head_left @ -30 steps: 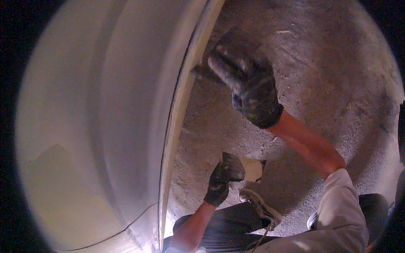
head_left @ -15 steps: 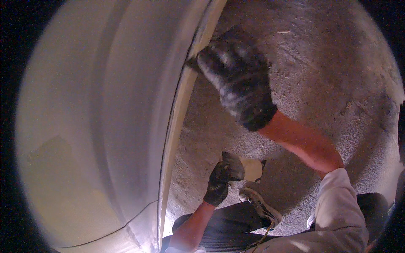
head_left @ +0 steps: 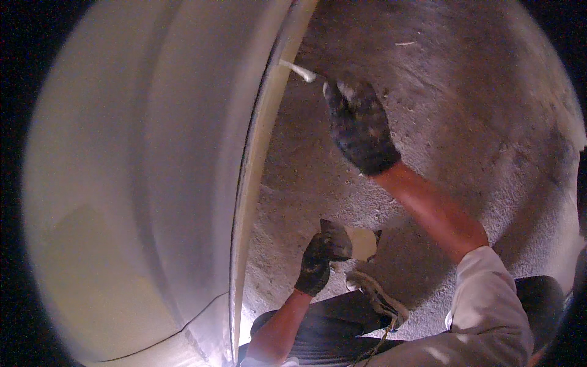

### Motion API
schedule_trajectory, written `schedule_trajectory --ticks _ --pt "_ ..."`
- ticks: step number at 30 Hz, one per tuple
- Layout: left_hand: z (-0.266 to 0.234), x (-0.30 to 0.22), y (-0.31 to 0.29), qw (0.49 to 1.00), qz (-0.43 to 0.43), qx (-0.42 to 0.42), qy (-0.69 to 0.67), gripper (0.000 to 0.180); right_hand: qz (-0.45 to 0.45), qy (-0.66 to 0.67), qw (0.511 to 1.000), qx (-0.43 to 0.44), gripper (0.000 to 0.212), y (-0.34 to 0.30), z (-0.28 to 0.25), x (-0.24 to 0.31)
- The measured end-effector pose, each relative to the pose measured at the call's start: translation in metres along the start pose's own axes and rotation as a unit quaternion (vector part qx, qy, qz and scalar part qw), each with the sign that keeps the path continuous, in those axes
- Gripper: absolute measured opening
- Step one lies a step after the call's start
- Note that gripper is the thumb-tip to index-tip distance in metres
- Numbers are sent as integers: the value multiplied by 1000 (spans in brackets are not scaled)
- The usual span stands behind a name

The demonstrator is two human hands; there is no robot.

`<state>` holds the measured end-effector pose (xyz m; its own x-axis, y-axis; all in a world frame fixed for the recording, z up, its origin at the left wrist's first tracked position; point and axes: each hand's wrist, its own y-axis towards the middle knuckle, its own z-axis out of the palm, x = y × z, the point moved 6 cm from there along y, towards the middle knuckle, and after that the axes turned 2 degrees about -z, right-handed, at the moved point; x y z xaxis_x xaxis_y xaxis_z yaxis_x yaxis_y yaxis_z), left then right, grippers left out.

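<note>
Your right hand [head_left: 362, 122], in a dark glove, is raised off the upper part of the panel's edge, fingers curled in and closed on what reads as a slim pale tool [head_left: 299, 71]; the near end, by your fingertips, is lost in shadow, so the exact grip is unclear. The tool's far end overlaps the light rim [head_left: 247, 202] of the large curved panel [head_left: 189, 140]; whether it touches cannot be told. Pointing it sideways presumably lets the tip reach that rim while your knuckles stay clear of the panel. Your left hand [head_left: 316, 263], also gloved, is closed around one side of a flat plate [head_left: 363, 243], its cream-coloured area facing up and its far side free. Judgement: gripping by one side leaves the cream area uncovered, and keeping it low, right of the panel's lower rim, puts it in easy reach of the right hand. Beneath is rough floor [head_left: 489, 98]; your shoe [head_left: 376, 290] shows just below the plate, a thin cord [head_left: 386, 333] hangs near it, and a small pale sliver [head_left: 405, 43] lies towards the floor's top edge, well apart from both hands.
</note>
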<state>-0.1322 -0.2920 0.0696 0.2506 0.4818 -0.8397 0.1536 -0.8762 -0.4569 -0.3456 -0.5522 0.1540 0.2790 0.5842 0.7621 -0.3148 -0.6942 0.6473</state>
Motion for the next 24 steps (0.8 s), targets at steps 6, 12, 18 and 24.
schedule_trajectory --ticks 6,12,18,24 --pt "-1 1 0 1000 -9 -4 0 33 -37 47 995 -78 24 21 14 -4" --pt "0 12 -2 996 3 16 -93 39 -70 95 980 159 41 -37 9 68" --pt "-10 24 -3 1000 1 -4 3 44 -188 41 981 41 50 -33 -7 61" --pt "-8 12 -4 984 47 -3 172 42 -289 -46 950 105 49 -28 -3 70"
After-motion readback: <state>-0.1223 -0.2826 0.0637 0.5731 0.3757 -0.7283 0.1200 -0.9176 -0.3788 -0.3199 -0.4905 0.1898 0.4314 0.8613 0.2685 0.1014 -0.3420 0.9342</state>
